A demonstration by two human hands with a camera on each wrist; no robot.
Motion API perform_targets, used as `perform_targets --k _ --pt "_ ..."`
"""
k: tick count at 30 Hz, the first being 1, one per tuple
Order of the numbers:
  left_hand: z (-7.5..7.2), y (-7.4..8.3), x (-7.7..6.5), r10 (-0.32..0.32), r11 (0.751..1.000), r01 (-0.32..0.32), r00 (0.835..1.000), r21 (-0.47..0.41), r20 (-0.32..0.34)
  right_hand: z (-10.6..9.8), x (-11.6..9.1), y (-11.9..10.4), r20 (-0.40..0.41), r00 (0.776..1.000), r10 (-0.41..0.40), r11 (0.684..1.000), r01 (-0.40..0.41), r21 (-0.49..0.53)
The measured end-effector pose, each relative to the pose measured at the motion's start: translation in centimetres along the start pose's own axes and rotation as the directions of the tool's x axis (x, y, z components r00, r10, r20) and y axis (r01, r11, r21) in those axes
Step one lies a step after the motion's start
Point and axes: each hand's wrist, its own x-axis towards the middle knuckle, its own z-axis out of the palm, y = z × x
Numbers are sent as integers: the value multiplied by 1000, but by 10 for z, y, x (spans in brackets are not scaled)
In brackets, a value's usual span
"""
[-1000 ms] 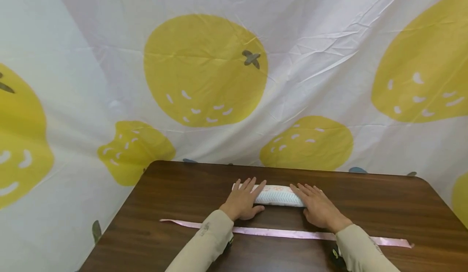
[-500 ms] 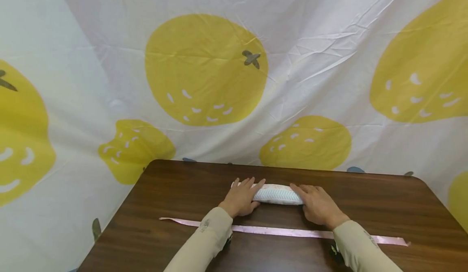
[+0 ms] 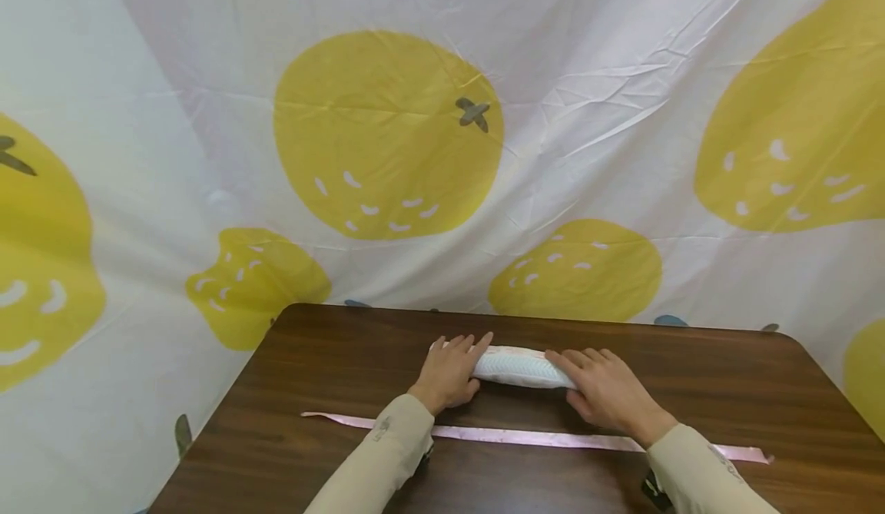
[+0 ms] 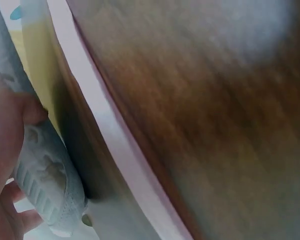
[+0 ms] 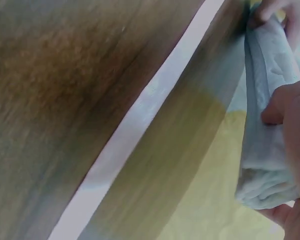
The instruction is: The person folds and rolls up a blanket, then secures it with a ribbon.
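A rolled-up white cloth [image 3: 522, 368] with pale blue chevrons and faint orange prints lies crosswise between both hands, toward the back of the table. My left hand [image 3: 448, 374] grips its left end, fingers over the top and thumb on the near side. At the other end my right hand [image 3: 611, 392] holds it the same way, fingers bent over the far side. In the left wrist view the roll [image 4: 47, 172] shows its prints beside the thumb. The right wrist view shows the roll's folded layers [image 5: 270, 187] at its end, below the right thumb [image 5: 275, 107].
A long pink satin ribbon [image 3: 525, 438] stretches left to right across the brown wooden table [image 3: 263, 422], nearer the body than the roll and under both forearms. Behind the table hangs a white curtain [image 3: 553, 153] with large yellow fruit prints.
My flat, spread fingers, the right ones most, have curled round the cloth roll. The roll has turned toward me, showing less of the orange print, and shifted slightly left.
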Motion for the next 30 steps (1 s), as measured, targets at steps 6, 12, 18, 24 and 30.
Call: perform_targets --k 6,12,18,24,30 --pt "-1 -6 0 14 1000 -16 997 -14 -82 -15 5 -14 -64 995 -80 997 80 -9" --pt "-1 -11 1 15 998 -19 996 -51 -85 -29 6 -31 -79 987 -143 990 141 -22" --pt "-2 -14 0 24 996 -31 996 -81 -89 -37 5 -43 -76 982 -175 984 174 -22" --pt "-2 -12 2 53 993 -62 995 -101 -86 -46 6 -57 -98 972 -214 977 211 -41" --pt "-6 -4 7 108 990 -115 989 -75 -100 -57 4 -77 -102 954 -283 958 276 -81"
